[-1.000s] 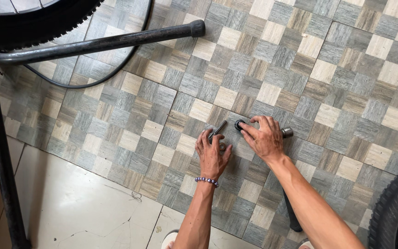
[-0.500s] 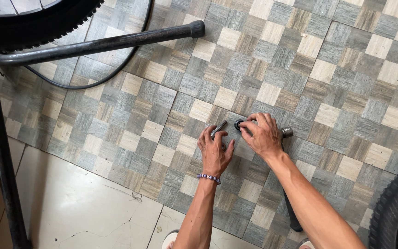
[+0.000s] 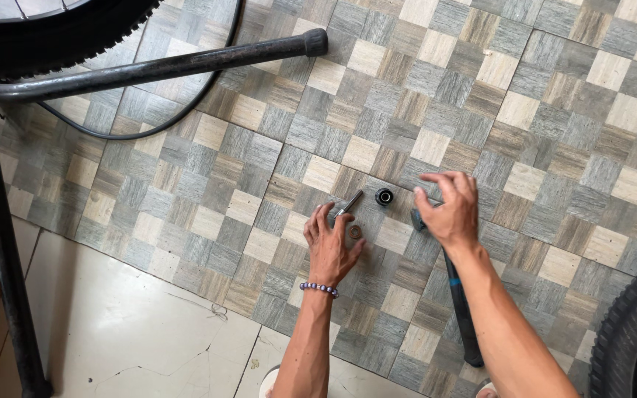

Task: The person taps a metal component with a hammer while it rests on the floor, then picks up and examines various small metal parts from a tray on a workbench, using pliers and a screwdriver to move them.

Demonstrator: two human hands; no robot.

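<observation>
A person's two bare hands work low over a checkered wood-pattern floor mat [image 3: 554,147], seen from above. The left hand [image 3: 329,247], a bead bracelet [image 3: 318,289] at its wrist, lies flat with fingers spread, its fingertips touching a short metal axle rod [image 3: 349,203] and a small brown washer [image 3: 354,233] just beside its thumb. The right hand [image 3: 447,210] hovers with fingers loosely curled and apart, gripping nothing visible, above the head of a dark long-handled tool [image 3: 462,317] that runs back under the forearm. A small black ring-shaped part [image 3: 384,197] sits on the mat between the hands. A black metal stand tube [image 3: 156,70] and tyre [image 3: 53,37] frame the upper left; another tyre [image 3: 632,332] is at lower right.
</observation>
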